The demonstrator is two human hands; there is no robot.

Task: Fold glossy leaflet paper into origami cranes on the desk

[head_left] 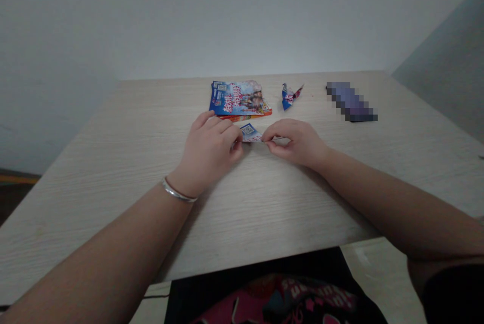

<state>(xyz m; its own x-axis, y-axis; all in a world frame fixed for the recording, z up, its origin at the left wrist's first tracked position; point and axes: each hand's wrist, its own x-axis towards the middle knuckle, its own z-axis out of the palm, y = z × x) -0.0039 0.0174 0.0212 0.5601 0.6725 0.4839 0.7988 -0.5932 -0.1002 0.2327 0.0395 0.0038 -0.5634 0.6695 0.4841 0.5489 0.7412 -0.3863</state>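
Observation:
Between my two hands is a small folded piece of printed paper (pixel 250 132), blue and white with a QR code on its upper face. My left hand (pixel 215 140) pinches its left side between thumb and fingers. On the right side, my right hand (pixel 297 140) grips the paper's edge between thumb and forefinger. Part of the paper is hidden behind the fingers. Just beyond my left hand lies a stack of printed flyers (pixel 240 98). A folded paper crane (pixel 291 97) in the same blue and red print stands behind my right hand.
A dark, pixelated flat object (pixel 351 102) lies at the table's back right. The pale wood-grain table (pixel 113 162) meets a white wall (pixel 242 16) at its far edge. Its near edge is close to my lap.

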